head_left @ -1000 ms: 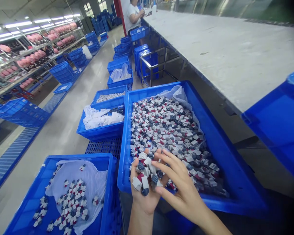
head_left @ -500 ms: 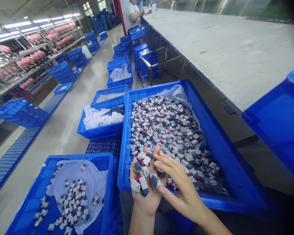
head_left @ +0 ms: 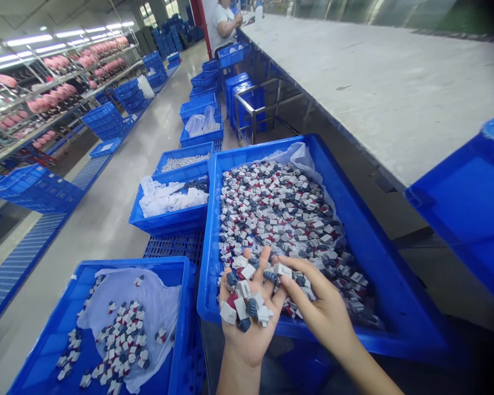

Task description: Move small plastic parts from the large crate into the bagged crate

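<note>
Mostly white blocky pieces (head_left: 241, 308) (ribbed navy, red) | left hand (head_left: 249, 343): spread, cradling several | right hand (head_left: 329, 312): pinching one

Within a large blue bin (head_left: 209, 252) at the centre, small white, navy and red pieces (head_left: 275, 211) are heaped. At eight o'clock, similar pieces are scattered in a second blue bin (head_left: 37, 351), partly on a translucent sheet (head_left: 162, 296). The grey floor (head_left: 107, 219) is covered at nine o'clock by a slatted blue strip (head_left: 28, 269), on which stacked crates (head_left: 105, 122) are set at ten. On the pale tabletop (head_left: 395, 104) at two, a white bottle (head_left: 259, 13) is placed at twelve.
</note>
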